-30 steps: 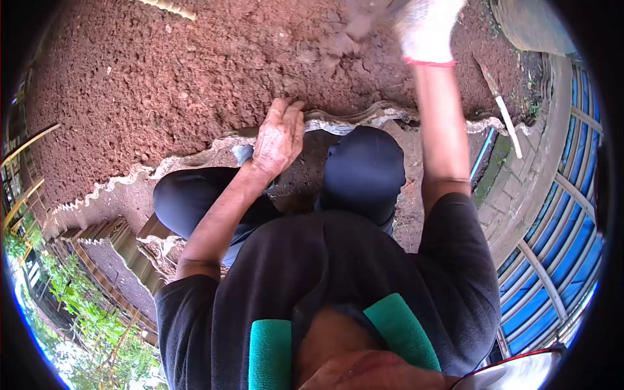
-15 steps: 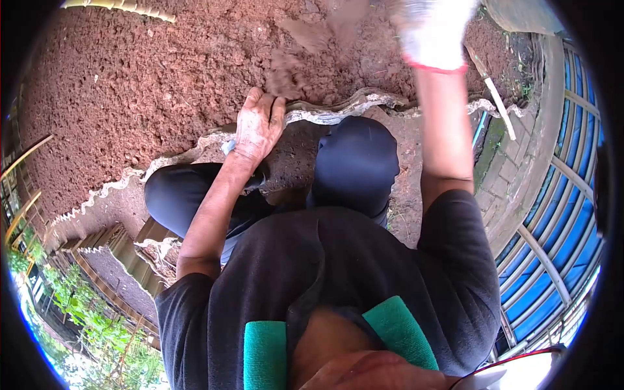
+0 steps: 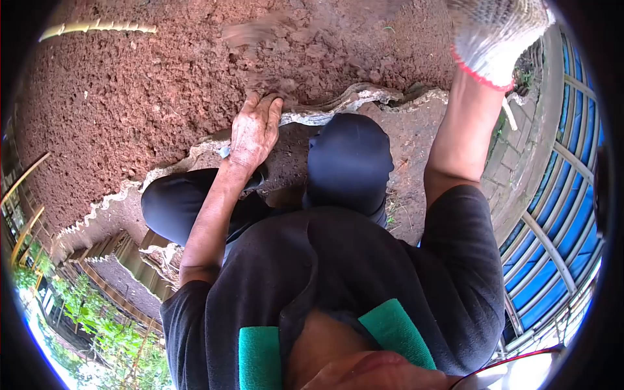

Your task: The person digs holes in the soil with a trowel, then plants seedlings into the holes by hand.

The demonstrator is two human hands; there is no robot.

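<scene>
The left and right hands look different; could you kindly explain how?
The left hand is bare, while the right hand wears a pale knitted glove with a red cuff. The left hand rests at the wavy soil border; the right hand reaches past it, partly cropped by the frame. Both extend from short dark sleeves.

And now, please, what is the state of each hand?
Left hand: bare, at the wavy edging; grip cannot be told.
Right hand: gloved, partly out of frame; grip cannot be told.
</scene>
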